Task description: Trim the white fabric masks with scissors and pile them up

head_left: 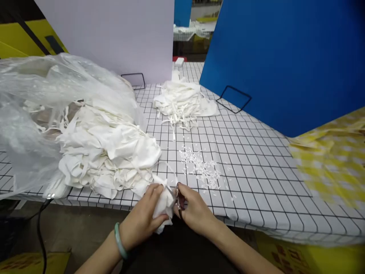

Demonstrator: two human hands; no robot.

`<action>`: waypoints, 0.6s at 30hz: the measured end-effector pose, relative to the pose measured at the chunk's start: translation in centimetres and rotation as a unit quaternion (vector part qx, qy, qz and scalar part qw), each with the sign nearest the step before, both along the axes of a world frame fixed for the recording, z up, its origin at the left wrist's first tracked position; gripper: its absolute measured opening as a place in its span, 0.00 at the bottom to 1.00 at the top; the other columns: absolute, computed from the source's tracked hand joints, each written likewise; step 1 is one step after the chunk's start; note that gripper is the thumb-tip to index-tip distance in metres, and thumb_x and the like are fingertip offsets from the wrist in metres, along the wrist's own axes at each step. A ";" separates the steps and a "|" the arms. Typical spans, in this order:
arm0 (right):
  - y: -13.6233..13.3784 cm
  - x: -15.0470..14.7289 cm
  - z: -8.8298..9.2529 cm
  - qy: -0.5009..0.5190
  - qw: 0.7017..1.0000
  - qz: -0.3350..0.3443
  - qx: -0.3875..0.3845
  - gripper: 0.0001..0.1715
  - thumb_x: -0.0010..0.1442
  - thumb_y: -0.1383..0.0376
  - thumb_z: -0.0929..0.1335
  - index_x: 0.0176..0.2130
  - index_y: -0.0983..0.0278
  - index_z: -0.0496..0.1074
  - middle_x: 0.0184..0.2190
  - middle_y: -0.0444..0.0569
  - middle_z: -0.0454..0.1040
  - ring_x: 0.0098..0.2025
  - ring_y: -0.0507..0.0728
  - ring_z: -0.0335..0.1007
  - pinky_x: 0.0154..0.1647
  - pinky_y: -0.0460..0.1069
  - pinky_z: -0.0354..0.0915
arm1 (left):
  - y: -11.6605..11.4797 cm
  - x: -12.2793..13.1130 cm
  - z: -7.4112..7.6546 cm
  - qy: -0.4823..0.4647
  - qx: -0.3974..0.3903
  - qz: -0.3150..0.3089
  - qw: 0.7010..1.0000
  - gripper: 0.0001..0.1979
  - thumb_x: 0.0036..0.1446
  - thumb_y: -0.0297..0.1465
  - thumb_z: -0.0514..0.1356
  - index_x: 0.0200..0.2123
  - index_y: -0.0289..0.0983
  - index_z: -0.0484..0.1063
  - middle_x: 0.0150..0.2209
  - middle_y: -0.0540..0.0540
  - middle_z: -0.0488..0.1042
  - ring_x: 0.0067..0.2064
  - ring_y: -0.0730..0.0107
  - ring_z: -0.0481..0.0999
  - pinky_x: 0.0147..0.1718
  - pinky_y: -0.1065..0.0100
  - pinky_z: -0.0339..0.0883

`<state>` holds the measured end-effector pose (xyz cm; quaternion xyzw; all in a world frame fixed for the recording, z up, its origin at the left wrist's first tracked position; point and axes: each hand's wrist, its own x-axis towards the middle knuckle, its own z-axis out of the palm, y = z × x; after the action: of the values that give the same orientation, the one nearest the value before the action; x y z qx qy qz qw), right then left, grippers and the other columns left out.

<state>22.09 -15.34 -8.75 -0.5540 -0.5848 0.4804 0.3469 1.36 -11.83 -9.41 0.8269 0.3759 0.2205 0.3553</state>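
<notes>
A white cloth piece (165,203) is bunched in my left hand (145,219), whose fingers wrap round it at the table's front edge. My right hand (196,211) is closed on small dark-reddish scissors (179,201), which touch the right side of that cloth. Just left of my hands lies a big heap of white cloth pieces (108,144), partly under a clear plastic bag (65,83). Small white scraps (202,167) are scattered beyond my right hand. Farther back sits a second pile of white pieces (185,101) with thin straps.
The table has a white cloth with a black grid (251,163). A lilac panel (114,34) stands at the back left, a blue panel (279,64) at the back right. Yellow checked cloth (333,163) lies right. A white device (57,188) with a black cable is at the front left.
</notes>
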 end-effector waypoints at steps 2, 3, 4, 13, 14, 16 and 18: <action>0.6 -0.1 1.9 0.086 0.996 -0.005 0.006 0.11 0.54 0.72 0.68 0.32 0.60 0.60 0.31 0.42 0.67 0.32 0.52 0.65 0.33 0.47 0.64 | 0.3 0.6 1.5 -0.037 -0.039 -0.014 0.998 0.25 0.60 0.23 0.59 0.60 0.43 0.64 0.54 0.41 0.73 0.53 0.55 0.76 0.51 0.58 0.73; 1.0 0.2 3.0 0.124 0.992 -0.013 0.019 0.11 0.55 0.71 0.68 0.33 0.60 0.61 0.32 0.42 0.67 0.33 0.52 0.66 0.34 0.47 0.65 | 1.1 1.1 2.8 -0.055 -0.062 -0.013 0.996 0.21 0.60 0.22 0.57 0.55 0.43 0.67 0.49 0.43 0.76 0.48 0.60 0.77 0.47 0.62 0.75; 1.8 0.6 4.0 0.153 0.987 -0.025 0.038 0.11 0.56 0.69 0.69 0.34 0.60 0.61 0.34 0.43 0.68 0.35 0.53 0.67 0.35 0.47 0.66 | 2.3 1.8 4.3 -0.070 -0.078 -0.013 0.994 0.17 0.60 0.22 0.57 0.51 0.42 0.70 0.45 0.45 0.76 0.43 0.63 0.78 0.42 0.65 0.75; 21.9 10.0 11.9 -0.014 0.914 -0.319 0.249 0.14 0.52 0.65 0.71 0.38 0.59 0.64 0.40 0.50 0.72 0.39 0.58 0.70 0.34 0.52 0.67 | 23.1 14.4 13.7 -0.137 0.156 0.108 0.972 0.18 0.58 0.22 0.61 0.53 0.33 0.68 0.55 0.35 0.68 0.59 0.50 0.68 0.59 0.43 0.64; 23.0 10.7 11.3 -0.029 0.904 -0.345 0.252 0.16 0.51 0.65 0.72 0.39 0.59 0.64 0.45 0.52 0.71 0.45 0.61 0.69 0.39 0.55 0.67 | 23.2 14.9 12.5 -0.134 0.155 0.108 0.973 0.19 0.60 0.23 0.61 0.54 0.33 0.67 0.59 0.33 0.65 0.62 0.49 0.65 0.62 0.41 0.61; 23.0 10.9 8.7 -0.062 0.903 -0.349 0.242 0.18 0.52 0.63 0.72 0.42 0.59 0.65 0.50 0.54 0.71 0.51 0.63 0.67 0.46 0.57 0.66 | 20.5 14.3 8.8 -0.127 0.145 0.082 0.978 0.16 0.62 0.24 0.59 0.54 0.34 0.67 0.59 0.35 0.67 0.63 0.52 0.66 0.62 0.43 0.63; 20.8 9.4 5.0 -0.065 0.944 -0.272 0.173 0.16 0.53 0.59 0.71 0.42 0.58 0.67 0.45 0.52 0.73 0.45 0.61 0.68 0.43 0.56 0.66 | 15.2 12.5 4.7 -0.111 0.128 0.031 0.985 0.12 0.61 0.23 0.60 0.48 0.36 0.70 0.49 0.41 0.75 0.54 0.59 0.74 0.56 0.52 0.72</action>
<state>31.51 5.46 -3.73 -0.6538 -0.5069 0.2219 0.5161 13.85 3.40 -4.76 0.8239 0.3286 0.3678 0.2792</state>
